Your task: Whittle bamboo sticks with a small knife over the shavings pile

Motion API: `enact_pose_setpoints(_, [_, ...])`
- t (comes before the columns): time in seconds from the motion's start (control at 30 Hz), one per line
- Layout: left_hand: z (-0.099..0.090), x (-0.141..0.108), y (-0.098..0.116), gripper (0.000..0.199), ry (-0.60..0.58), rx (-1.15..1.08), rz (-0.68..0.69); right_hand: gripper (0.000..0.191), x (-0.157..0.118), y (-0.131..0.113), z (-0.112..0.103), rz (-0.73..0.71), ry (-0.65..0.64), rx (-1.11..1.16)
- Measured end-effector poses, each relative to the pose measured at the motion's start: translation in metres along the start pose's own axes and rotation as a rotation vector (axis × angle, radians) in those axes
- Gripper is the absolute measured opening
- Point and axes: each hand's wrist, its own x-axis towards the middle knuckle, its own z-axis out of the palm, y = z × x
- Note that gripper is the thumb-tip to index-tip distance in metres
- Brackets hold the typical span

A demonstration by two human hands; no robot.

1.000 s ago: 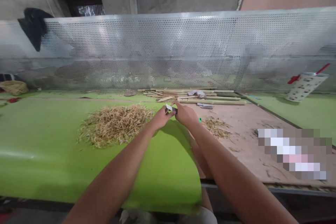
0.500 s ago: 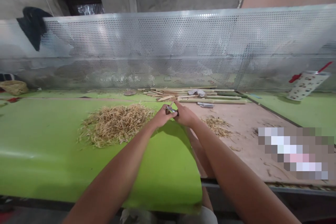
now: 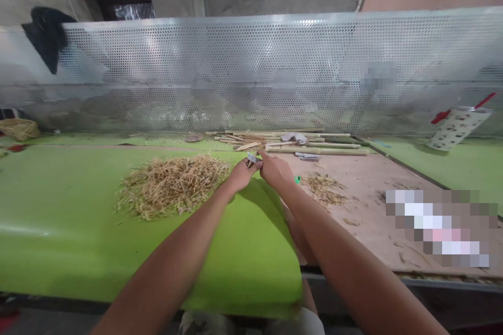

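Note:
My left hand [image 3: 241,174] and my right hand [image 3: 276,170] meet over the far edge of the green sheet [image 3: 251,251]. Between the fingertips shows a small, flat grey-silver piece [image 3: 251,157], pinched by my left hand; its kind is unclear. My right hand is closed against it, its index finger pointing forward, and what lies inside its grip is hidden. A bright green end of some object [image 3: 297,179] sticks out beside my right wrist. Left of my hands lies a heap of straw-like shavings [image 3: 176,184].
Bamboo sticks [image 3: 334,145] lie beyond my hands, with crumpled grey scraps [image 3: 294,138]. More shavings [image 3: 324,188] lie on the right. A perforated metal screen [image 3: 236,73] closes off the back. A patterned tumbler [image 3: 458,128] and a woven basket [image 3: 19,129] stand at the sides.
The grey-silver piece now stands more upright above my left fingers. My hands have shifted slightly, and the green end has come into sight by my right wrist.

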Motion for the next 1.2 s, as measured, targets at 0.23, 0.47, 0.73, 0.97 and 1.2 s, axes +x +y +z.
enact_pose_setpoints(0.23, [0.005, 0.003, 0.002, 0.042, 0.042, 0.048, -0.030, 0.033, 0.001, -0.006, -0.002, 0.066, 0.030, 0.025])
enact_pose_setpoints(0.47, [0.004, 0.005, -0.009, 0.043, -0.015, -0.174, -0.028, 0.056, 0.002, 0.007, 0.002, 0.017, 0.017, 0.140])
enact_pose_setpoints(0.73, [-0.002, 0.009, -0.014, 0.038, -0.096, -0.025, 0.095, 0.064, 0.003, 0.015, 0.005, -0.146, -0.066, 0.106])
enact_pose_setpoints(0.97, [0.000, 0.006, -0.008, 0.038, -0.038, 0.105, 0.049, 0.047, 0.000, 0.004, -0.002, -0.034, -0.034, -0.037])
enact_pose_setpoints(1.2, [0.005, 0.005, -0.002, 0.044, 0.085, 0.105, -0.019, 0.029, 0.001, -0.003, -0.002, 0.033, 0.024, -0.032])
